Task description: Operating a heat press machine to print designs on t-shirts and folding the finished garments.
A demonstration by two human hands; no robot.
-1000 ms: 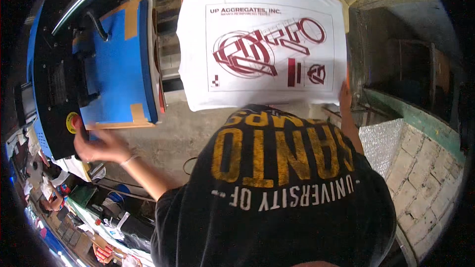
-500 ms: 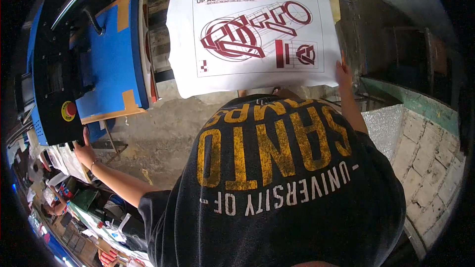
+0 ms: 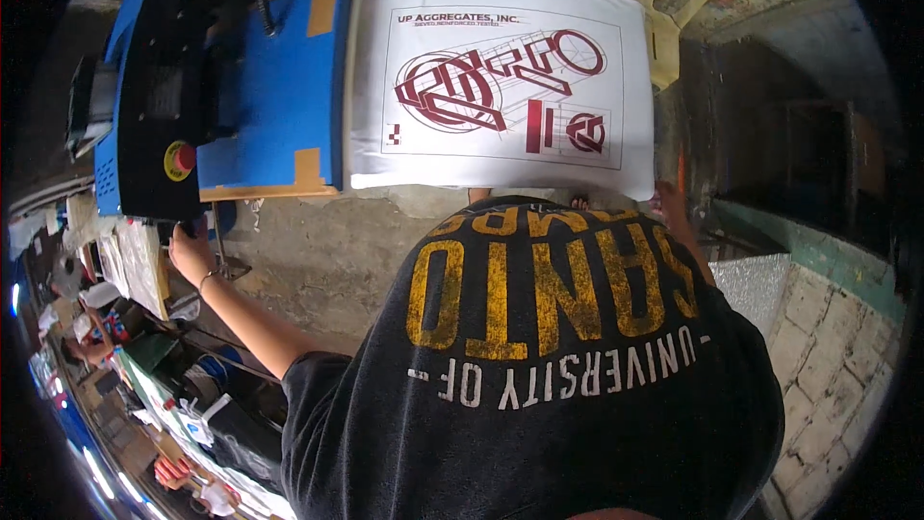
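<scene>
My left hand (image 3: 192, 248) is at the lower edge of the black machine housing (image 3: 154, 67), its fingers curled around something dark beneath it that I cannot make out. A red stop button on a yellow disc (image 3: 180, 161) sits on the housing just above that hand. In front of me a white fabric piece (image 3: 366, 159) lies stretched flat over a board, printed with a dark red design inside a thin frame. Close to its near right corner is my right hand (image 3: 669, 202), dim and partly hidden, so its grip is unclear.
A flat blue board (image 3: 279, 106) with tan tape patches adjoins the fabric on the left. Behind the fabric's right end stands a pale yellow plastic chair (image 3: 664, 43). A silvery panel (image 3: 756, 289) and a block wall (image 3: 828, 356) are at right. Cluttered worktables (image 3: 144, 366) fill the lower left.
The gap between the blue board and the white fabric has closed. My right hand has slid down from the fabric's right side to its near corner. My left hand stays at the housing.
</scene>
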